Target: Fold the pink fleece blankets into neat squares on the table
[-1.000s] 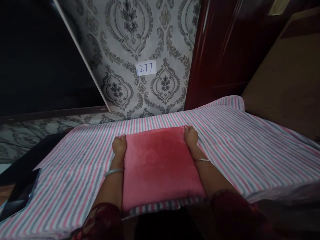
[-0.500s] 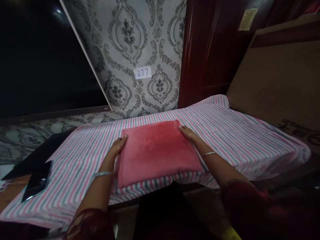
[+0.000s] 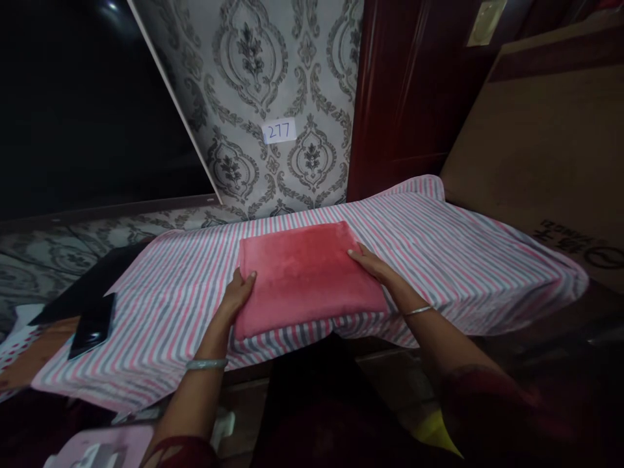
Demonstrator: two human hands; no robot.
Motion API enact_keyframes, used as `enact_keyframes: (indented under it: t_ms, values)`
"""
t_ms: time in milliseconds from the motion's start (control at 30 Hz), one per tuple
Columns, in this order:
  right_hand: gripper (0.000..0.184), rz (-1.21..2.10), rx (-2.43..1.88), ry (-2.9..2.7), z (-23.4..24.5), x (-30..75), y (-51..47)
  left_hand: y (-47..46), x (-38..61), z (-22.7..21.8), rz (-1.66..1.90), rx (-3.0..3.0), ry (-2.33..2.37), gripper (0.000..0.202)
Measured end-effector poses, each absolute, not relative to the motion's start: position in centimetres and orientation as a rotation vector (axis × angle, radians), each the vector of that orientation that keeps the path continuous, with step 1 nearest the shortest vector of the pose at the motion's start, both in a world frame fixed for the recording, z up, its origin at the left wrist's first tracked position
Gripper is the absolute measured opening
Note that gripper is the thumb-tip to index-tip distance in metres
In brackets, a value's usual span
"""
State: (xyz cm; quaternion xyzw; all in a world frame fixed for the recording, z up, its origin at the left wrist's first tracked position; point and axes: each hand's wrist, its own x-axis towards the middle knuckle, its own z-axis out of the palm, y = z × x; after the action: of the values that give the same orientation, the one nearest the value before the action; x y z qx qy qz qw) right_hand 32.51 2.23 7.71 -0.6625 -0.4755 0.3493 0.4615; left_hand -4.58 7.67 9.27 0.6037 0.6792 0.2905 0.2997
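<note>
A folded coral-red plush cloth (image 3: 302, 279) lies flat near the front edge of a table covered with a pink, grey and white striped sheet (image 3: 439, 247). At its left side my left hand (image 3: 238, 290) grips the edge, thumb on top and the other fingers mostly hidden at the side. My right hand (image 3: 368, 261) holds the right edge in the same way, its thumb pressed on the upper surface. Each wrist wears a bangle.
A dark phone (image 3: 92, 325) rests on the sheet at the left. Behind the table are a large black screen (image 3: 97, 110) and a patterned wall with a paper label (image 3: 279, 130) reading 277. A big cardboard box (image 3: 546, 149) stands at the right.
Both hands have slid a little toward me along the sides of the folded cloth. The view has shifted slightly, so the table appears higher. The cloth stays in about the same place.
</note>
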Motion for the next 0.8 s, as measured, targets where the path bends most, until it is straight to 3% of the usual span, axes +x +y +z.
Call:
enact_keyframes:
  t_ms: [267,567,800]
  values:
    - [0.058,0.562,-1.791,-1.300,6.7,32.7,2.1,7.8,-4.5,9.6,0.605,1.881,1.978,0.035]
    - [0.046,0.651,-1.889,-1.222,7.0,32.5,1.5,6.9,-5.1,10.4,0.665,1.802,1.960,0.039]
    - [0.071,0.771,-1.771,-1.173,6.4,32.6,-3.5,0.7,-7.8,8.9,0.787,1.633,1.872,0.064]
